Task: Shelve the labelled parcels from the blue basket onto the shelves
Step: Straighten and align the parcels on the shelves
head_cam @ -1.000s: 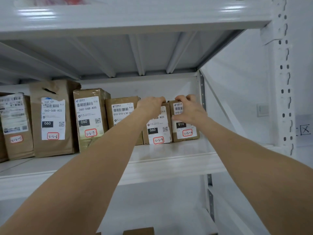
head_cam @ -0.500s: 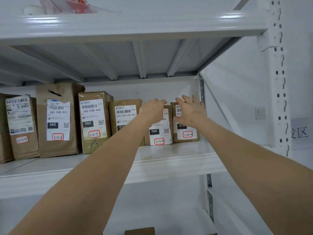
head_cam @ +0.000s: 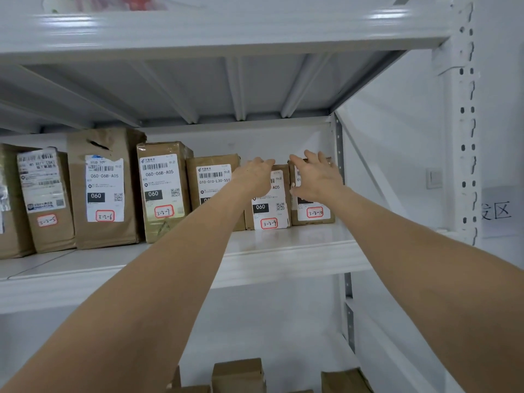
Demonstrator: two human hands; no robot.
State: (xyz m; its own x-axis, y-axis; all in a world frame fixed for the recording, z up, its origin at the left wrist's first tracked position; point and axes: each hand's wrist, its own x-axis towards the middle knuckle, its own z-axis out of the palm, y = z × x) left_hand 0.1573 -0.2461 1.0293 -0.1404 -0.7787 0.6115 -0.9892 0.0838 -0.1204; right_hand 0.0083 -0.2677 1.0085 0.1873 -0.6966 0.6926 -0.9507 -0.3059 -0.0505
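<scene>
Several brown parcels with white labels stand in a row on the white shelf (head_cam: 297, 259). At the right end are the parcel marked 3-2-9 (head_cam: 269, 211) and the parcel marked 3-2-10 (head_cam: 314, 214), upright and side by side. My left hand (head_cam: 255, 177) is at the top front of the 3-2-9 parcel, fingers loosely bent. Just in front of the 3-2-10 parcel, my right hand (head_cam: 316, 177) has its fingers spread and straight. The blue basket is out of view.
Further left stand parcels 010-010-L30 (head_cam: 212, 180), 3-2-7 (head_cam: 161, 191), 3-2-6 (head_cam: 105, 188) and 3-2-5 (head_cam: 46, 199). A perforated upright (head_cam: 465, 123) frames the right side. More brown parcels (head_cam: 238, 373) sit on the lower shelf. Another shelf (head_cam: 226, 29) runs overhead.
My right hand has let go of the top of the 3-2-10 parcel and spread its fingers. My left hand has loosened on the 3-2-9 parcel. The view has shifted left and up slightly.
</scene>
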